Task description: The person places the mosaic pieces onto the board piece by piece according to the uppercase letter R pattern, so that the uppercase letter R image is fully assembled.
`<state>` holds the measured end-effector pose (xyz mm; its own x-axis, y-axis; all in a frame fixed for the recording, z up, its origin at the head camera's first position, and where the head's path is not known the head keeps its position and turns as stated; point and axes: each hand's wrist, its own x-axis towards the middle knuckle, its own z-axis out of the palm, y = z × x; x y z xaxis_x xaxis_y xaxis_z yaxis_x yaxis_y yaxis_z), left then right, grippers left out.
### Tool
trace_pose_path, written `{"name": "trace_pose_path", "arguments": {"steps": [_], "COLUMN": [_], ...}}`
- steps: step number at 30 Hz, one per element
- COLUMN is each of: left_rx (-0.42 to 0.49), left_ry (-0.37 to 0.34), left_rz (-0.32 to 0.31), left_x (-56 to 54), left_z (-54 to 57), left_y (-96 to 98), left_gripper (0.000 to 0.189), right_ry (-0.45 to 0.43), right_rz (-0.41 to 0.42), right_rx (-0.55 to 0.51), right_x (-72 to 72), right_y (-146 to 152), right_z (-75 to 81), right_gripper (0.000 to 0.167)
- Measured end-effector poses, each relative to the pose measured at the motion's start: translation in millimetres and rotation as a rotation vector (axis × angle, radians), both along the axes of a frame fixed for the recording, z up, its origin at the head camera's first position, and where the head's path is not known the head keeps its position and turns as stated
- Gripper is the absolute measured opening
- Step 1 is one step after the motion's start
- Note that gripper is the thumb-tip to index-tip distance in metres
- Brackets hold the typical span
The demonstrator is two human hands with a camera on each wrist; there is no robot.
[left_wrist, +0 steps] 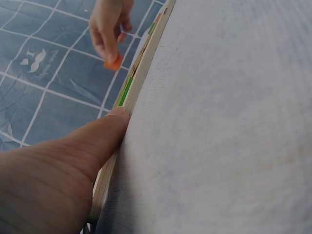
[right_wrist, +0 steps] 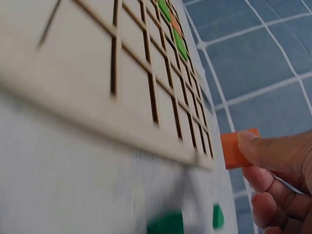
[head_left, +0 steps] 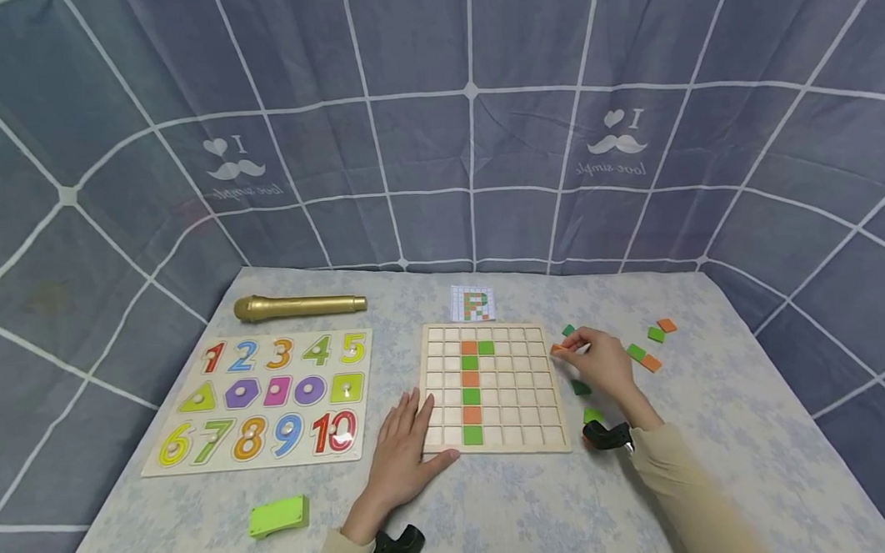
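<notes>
My right hand (head_left: 603,365) pinches an orange square tile (right_wrist: 235,149) between thumb and fingers, beside the right edge of a wooden grid board (head_left: 522,449). My left hand (head_left: 402,451) rests at the board's lower left corner, fingers straight along the left side and thumb at the front edge. In the board's grid stands a column of alternating orange and green tiles, with one green tile (head_left: 485,348) to the right of its top. Behind the board lies a small pattern card (head_left: 472,303) showing coloured squares. The left wrist view shows my thumb (left_wrist: 105,134) against the board's rim.
Loose green and orange tiles (head_left: 656,335) lie right of the board, some close around my right hand. On the left are a number and shape puzzle board (head_left: 260,463), a gold microphone (head_left: 301,307) and a light green block (head_left: 278,516). A dark gridded curtain (head_left: 436,151) surrounds the table.
</notes>
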<state>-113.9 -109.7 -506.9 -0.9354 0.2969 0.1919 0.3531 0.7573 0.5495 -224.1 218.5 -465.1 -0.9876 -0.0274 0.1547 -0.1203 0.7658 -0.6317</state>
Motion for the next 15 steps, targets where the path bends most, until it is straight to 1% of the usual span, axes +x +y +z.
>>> {"name": "trace_pose_path", "arguments": {"steps": [3,7,11,15], "left_rx": [0.004,0.0,-0.009,-0.01], "left_ry": [0.002,0.01,0.009,0.003], "left_rz": [-0.004,-0.003,0.005,0.008], "left_x": [-0.1,-0.5,-0.7,-0.8], "left_z": [-0.6,-1.9,-2.6,-2.6], "left_y": [0.3,0.7,0.5,0.4], "left_gripper": [0.083,0.083,0.083,0.083], "right_ry": [-0.017,-0.065,-0.104,-0.099], "right_rz": [0.076,0.139,0.19,0.23], "right_rx": [-0.031,-0.083,-0.1,-0.071], "right_x": [-13.3,-26.6,-35.2,-40.4], "right_y": [-18,-38,-53,-62], "right_z": [-2.1,-4.1,-6.3,-8.5], "right_gripper": [0.018,0.016,0.012,0.009]}}
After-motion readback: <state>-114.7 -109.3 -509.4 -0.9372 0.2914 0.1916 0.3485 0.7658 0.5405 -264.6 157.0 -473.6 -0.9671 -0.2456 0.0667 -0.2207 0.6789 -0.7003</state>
